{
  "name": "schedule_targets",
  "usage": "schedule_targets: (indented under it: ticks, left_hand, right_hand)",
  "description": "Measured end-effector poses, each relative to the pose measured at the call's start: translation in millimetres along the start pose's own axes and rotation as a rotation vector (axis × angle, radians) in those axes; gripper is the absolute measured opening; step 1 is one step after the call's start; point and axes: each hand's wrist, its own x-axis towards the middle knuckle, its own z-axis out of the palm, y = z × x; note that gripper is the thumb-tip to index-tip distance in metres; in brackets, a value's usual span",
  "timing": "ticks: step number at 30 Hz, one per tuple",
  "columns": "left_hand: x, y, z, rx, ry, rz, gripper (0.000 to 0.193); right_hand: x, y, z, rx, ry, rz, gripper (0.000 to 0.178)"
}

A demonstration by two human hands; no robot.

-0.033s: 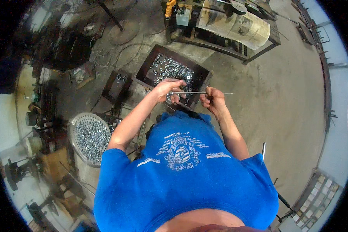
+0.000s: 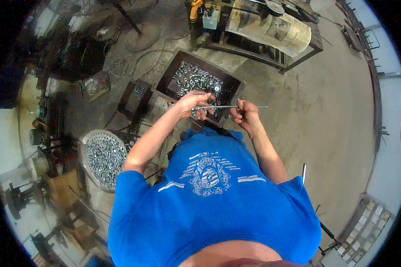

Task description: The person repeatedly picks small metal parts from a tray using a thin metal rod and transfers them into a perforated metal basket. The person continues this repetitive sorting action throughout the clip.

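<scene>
Head view showed a thin metal rod (image 2: 225, 107) lying crosswise between the two hands, above the near part of a dark rectangular box (image 2: 165, 83). The right hand (image 2: 246, 115) pinched the rod between thumb and fingers, its slender tip projecting to that hand's right. The left hand (image 2: 195, 105) was partly spread about the other end, thumb uppermost; whether it gripped the rod could not be determined. No piece was discernible on the exposed length between the hands; the part within the left fingers was obscured. Loose metal nuts (image 2: 195, 81) lay in the box beyond the left hand, and a perforated bowl (image 2: 96, 134) to its lower left was heaped with similar pieces. Work was judged under way, with the box's loose stock left unhandled.
</scene>
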Motion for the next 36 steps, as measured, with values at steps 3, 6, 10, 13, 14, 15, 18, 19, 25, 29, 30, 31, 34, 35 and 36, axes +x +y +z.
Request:
schedule_targets:
  ticks: [3, 6, 10, 13, 14, 15, 18, 19, 25, 29, 30, 31, 34, 35, 36]
  left_hand:
    - [-5.0, 2.3, 6.6, 0.028, 0.000, -0.020, 0.045]
    - [-7.0, 5.8, 9.8, 0.031, -0.014, -0.023, 0.048]
    - [-9.0, 2.2, 8.2, -0.063, 0.004, 0.024, 0.053]
    - [-13.7, -4.4, 10.4, -0.114, 0.136, 0.092, 0.050]
    - [-15.8, -8.1, 11.3, -0.122, 0.133, 0.134, 0.050]
    - [-18.3, -12.1, 11.9, -0.130, 0.131, 0.175, 0.049]
    - [-19.0, -19.5, 17.3, -0.144, 0.118, 0.356, 0.038]
    - [-13.9, -23.5, 18.8, -0.140, 0.128, 0.410, 0.035]
    - [3.2, -33.9, 39.1, -0.237, 0.120, 0.428, 0.026]
    - [10.1, -35.5, 28.6, -0.285, 0.207, 0.432, 0.025]
    - [11.0, -32.0, 21.0, -0.303, 0.238, 0.446, 0.025]
    - [12.8, -26.5, 11.9, -0.322, 0.296, 0.430, 0.027]
    - [30.3, -15.4, -27.1, -0.313, 0.355, 0.431, 0.035]
    - [34.0, -12.1, -35.3, -0.302, 0.371, 0.407, 0.037]
    - [35.2, -10.2, -42.2, -0.291, 0.389, 0.383, 0.038]
  right_hand:
    - [12.0, 11.3, -22.6, 0.092, -0.042, 0.080, 0.012]
    - [15.6, 24.8, -34.4, 0.309, -0.023, 0.145, 0.015]
    - [12.5, 38.6, -33.6, 0.572, -0.080, 0.169, 0.017]
    - [10.6, 34.6, -27.1, 0.537, -0.007, 0.124, 0.019]
    - [11.1, 32.6, -27.4, 0.525, 0.018, 0.100, 0.019]
    - [11.7, 30.5, -26.9, 0.512, 0.043, 0.077, 0.020]
    - [13.3, 24.3, -18.6, 0.423, -0.010, -0.015, 0.017]
    - [12.3, 23.2, -14.0, 0.406, -0.009, -0.028, 0.017]
    - [21.1, 32.7, 24.4, 0.182, 0.002, -0.056, 0.019]
    - [16.9, 28.9, 21.9, 0.256, 0.084, -0.071, 0.020]
    - [12.4, 23.9, 15.5, 0.310, 0.114, -0.084, 0.019]
    - [10.9, 23.3, -3.6, 0.354, 0.076, -0.130, 0.018]
    - [-2.8, 17.5, -16.4, 0.320, 0.126, -0.200, 0.015]
    - [-6.7, 16.5, -12.7, 0.260, 0.155, -0.228, 0.014]
    - [-11.7, 13.1, -2.8, 0.199, 0.184, -0.255, 0.014]
